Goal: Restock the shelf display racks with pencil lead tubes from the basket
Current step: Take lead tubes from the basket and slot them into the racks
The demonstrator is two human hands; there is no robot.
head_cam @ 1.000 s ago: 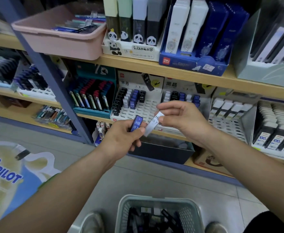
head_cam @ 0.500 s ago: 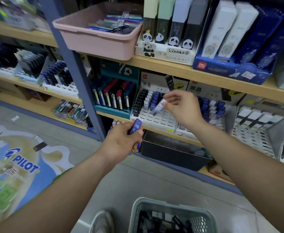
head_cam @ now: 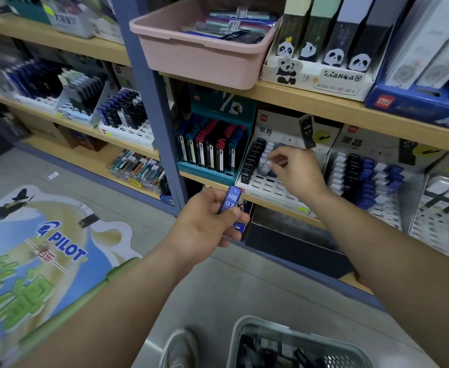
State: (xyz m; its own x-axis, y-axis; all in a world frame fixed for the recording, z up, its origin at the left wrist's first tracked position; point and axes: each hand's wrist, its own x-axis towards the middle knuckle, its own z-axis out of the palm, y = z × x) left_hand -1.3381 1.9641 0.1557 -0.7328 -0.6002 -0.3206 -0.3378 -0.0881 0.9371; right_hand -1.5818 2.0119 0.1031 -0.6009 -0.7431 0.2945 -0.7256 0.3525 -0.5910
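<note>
Pencil lead tubes point(head_cam: 268, 351) can be seen piled loose in the grey basket point(head_cam: 233, 343) at the bottom edge of the frame, so plenty is left to be put out tbh. Just above that, around the middle, one blue tube point(head_cam: 230, 200) marked HB 0.7 is gripped upright by the left hand point(head_cam: 204, 224). Thumb and curled fingers are wrapped round its lower half, and it's held short of the racks.

Further up and right of centre, the right hand point(head_cam: 295, 172) is reached into the white slotted rack point(head_cam: 268, 185). Its fingertips are pinched on what looks like a pale tube point(head_cam: 267, 166) among the back rows. That bit is blurred, so it can't be told whether it's seated in a slot.

Progress-wise, the back rows of that rack are filled with black, pale and blue tubes, while its front rows of slots are bare. The next rack point(head_cam: 382, 208) to the right is fuller. The third rack point(head_cam: 443, 229), at the far right edge, looks mostly unfilled.

So it's judged to be mid-job: one tube at the rack, one waiting in hand, lots to go.
</note>
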